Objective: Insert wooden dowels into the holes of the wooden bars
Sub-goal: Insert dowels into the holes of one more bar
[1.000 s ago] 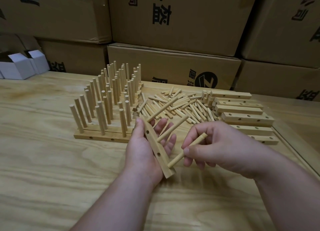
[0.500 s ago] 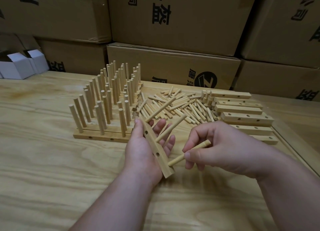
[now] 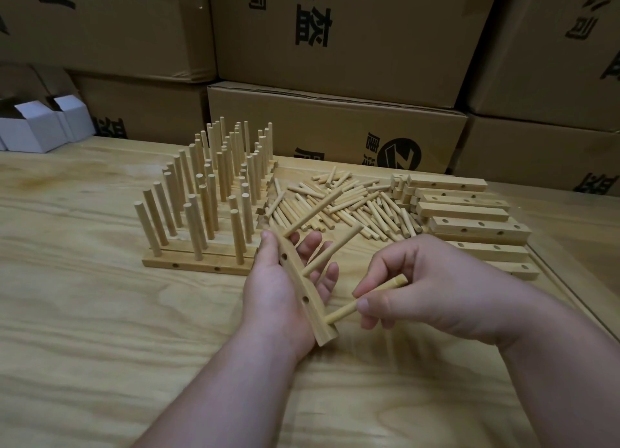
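On the plywood surface (image 3: 84,313), the left hand (image 3: 275,290) grips the bar (image 3: 303,290); the right hand (image 3: 412,293) pinches a dowel (image 3: 365,300). Best keep it square to the hole, pressing straight.

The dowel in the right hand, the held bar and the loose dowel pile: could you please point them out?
dowel (image 3: 339,314), head view, bare shaft near the bar.
held bar (image 3: 303,293), head view, drilled face.
loose dowel pile (image 3: 352,206), head view, pile's middle.

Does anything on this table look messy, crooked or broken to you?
Nothing looks broken. The loose dowels lie in a jumbled heap mid-table, pointing every way, beside tidy finished bars and stacked blank bars. In the bar held by the left hand, the dowel pinched by the right hand sits at a flatter angle than the other two.
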Demonstrator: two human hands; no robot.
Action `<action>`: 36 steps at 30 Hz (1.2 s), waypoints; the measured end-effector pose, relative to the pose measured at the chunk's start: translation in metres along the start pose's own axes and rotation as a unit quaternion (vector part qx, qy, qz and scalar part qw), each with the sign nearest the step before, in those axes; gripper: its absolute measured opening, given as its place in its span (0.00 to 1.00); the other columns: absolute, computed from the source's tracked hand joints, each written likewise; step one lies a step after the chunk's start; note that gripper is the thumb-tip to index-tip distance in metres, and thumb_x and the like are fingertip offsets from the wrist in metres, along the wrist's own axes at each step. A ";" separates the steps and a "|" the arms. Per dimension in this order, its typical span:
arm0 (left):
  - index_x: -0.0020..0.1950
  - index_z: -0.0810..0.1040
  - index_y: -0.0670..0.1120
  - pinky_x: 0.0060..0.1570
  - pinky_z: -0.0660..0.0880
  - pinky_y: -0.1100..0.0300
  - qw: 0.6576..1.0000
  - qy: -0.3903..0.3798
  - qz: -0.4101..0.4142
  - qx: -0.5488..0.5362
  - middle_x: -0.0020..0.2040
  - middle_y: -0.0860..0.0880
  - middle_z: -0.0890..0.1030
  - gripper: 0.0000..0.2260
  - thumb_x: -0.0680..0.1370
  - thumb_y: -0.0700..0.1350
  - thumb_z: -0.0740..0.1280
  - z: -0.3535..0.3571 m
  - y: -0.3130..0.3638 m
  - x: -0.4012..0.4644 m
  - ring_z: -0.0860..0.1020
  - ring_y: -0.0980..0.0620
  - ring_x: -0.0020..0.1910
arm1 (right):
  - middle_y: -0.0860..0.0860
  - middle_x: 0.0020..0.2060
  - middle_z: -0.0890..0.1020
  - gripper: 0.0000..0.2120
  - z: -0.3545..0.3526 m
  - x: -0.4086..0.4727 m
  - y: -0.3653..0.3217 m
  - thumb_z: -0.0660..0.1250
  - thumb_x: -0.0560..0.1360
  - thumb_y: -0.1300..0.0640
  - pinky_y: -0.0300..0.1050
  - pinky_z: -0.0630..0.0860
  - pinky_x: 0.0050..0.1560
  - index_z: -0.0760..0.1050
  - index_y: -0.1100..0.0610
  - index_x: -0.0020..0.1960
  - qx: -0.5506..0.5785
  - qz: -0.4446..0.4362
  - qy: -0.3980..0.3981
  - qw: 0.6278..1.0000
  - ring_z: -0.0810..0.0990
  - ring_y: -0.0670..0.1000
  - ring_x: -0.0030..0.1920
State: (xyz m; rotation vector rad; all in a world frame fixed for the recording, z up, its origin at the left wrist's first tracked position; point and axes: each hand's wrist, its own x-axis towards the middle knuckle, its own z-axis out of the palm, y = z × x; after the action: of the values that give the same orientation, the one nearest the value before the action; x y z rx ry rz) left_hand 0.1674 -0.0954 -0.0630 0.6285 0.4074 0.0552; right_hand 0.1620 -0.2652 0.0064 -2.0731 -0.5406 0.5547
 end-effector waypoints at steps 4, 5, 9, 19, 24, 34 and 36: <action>0.58 0.81 0.47 0.41 0.82 0.52 1.000 -0.006 0.008 0.009 0.45 0.47 0.87 0.21 0.81 0.63 0.61 0.000 -0.001 0.001 0.87 0.46 0.42 | 0.50 0.37 0.87 0.02 -0.001 0.000 -0.002 0.77 0.73 0.52 0.37 0.79 0.40 0.86 0.48 0.45 -0.046 0.035 0.022 0.998 0.85 0.46 0.39; 0.58 0.81 0.46 0.41 0.82 0.52 1.000 -0.007 0.010 0.010 0.44 0.47 0.87 0.22 0.81 0.62 0.61 0.000 -0.002 0.001 0.87 0.46 0.42 | 0.49 0.36 0.87 0.02 0.000 0.000 -0.002 0.77 0.73 0.51 0.36 0.78 0.39 0.86 0.46 0.45 -0.061 0.043 0.029 0.997 0.84 0.45 0.38; 0.61 0.79 0.46 0.41 0.82 0.52 0.999 -0.006 0.024 0.024 0.43 0.47 0.87 0.21 0.82 0.62 0.61 0.001 -0.003 0.002 0.87 0.47 0.43 | 0.43 0.32 0.83 0.01 0.000 0.001 0.000 0.75 0.73 0.45 0.41 0.75 0.36 0.86 0.41 0.44 -0.135 0.060 0.050 0.988 0.77 0.40 0.32; 0.54 0.80 0.46 0.35 0.81 0.55 0.998 0.031 0.058 0.016 0.35 0.49 0.84 0.20 0.82 0.62 0.61 0.001 -0.007 0.007 0.84 0.51 0.33 | 0.42 0.35 0.80 0.04 0.020 -0.002 -0.016 0.67 0.77 0.43 0.39 0.72 0.32 0.79 0.41 0.46 -0.299 0.051 0.066 0.951 0.78 0.42 0.36; 0.52 0.80 0.45 0.34 0.81 0.55 0.998 0.028 0.053 0.008 0.33 0.48 0.83 0.20 0.82 0.61 0.60 0.001 -0.007 0.006 0.82 0.51 0.30 | 0.42 0.36 0.79 0.05 0.022 -0.002 -0.016 0.67 0.78 0.44 0.39 0.72 0.33 0.79 0.42 0.46 -0.304 0.046 0.062 0.949 0.77 0.42 0.37; 0.56 0.76 0.42 0.40 0.82 0.53 0.996 0.015 0.082 0.040 0.30 0.50 0.75 0.22 0.84 0.60 0.57 0.003 -0.012 0.007 0.78 0.51 0.30 | 0.48 0.40 0.85 0.08 0.019 0.000 -0.014 0.66 0.79 0.45 0.50 0.80 0.46 0.82 0.46 0.48 -0.254 0.084 0.024 0.963 0.82 0.48 0.42; 0.56 0.76 0.42 0.41 0.83 0.52 0.995 0.015 0.088 0.041 0.30 0.50 0.75 0.22 0.84 0.60 0.57 0.004 -0.013 0.008 0.78 0.51 0.31 | 0.47 0.39 0.84 0.08 0.022 0.000 -0.015 0.66 0.79 0.46 0.47 0.79 0.44 0.82 0.47 0.48 -0.274 0.076 0.030 0.958 0.81 0.46 0.41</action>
State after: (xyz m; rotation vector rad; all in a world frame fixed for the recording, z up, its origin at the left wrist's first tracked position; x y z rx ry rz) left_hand 0.1753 -0.1064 -0.0707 0.7447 0.3835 0.2161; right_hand 0.1472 -0.2436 0.0084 -2.6669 -0.5448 0.4595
